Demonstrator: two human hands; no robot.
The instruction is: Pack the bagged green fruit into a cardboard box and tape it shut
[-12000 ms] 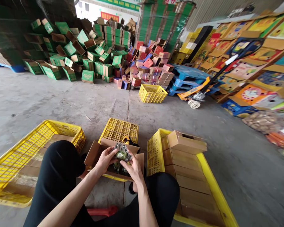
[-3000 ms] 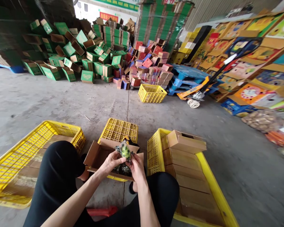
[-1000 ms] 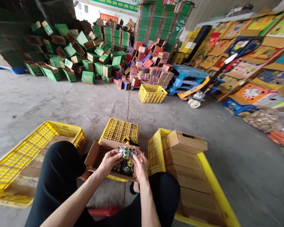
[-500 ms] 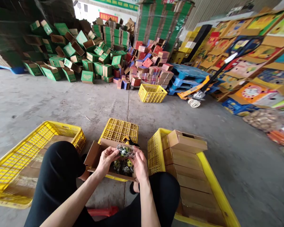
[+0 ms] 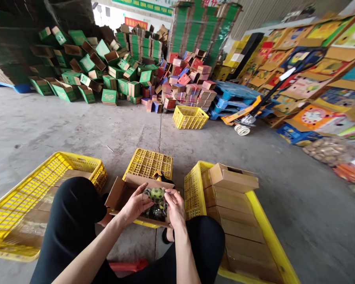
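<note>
1. Bare forearms reach forward, converging between black-clad knees.
2. Left hand and right hand pinch opposite ends of an oblong, green, dark-spotted, plastic-wrapped packet.
3. It's above an open brown cardboard box.

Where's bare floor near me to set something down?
Bare concrete floor lies between the far yellow crate and the crate behind the open cardboard box, and right of the right-hand yellow crate. Cartons crowd that crate; wrapped packs crowd the box's right part.
</note>
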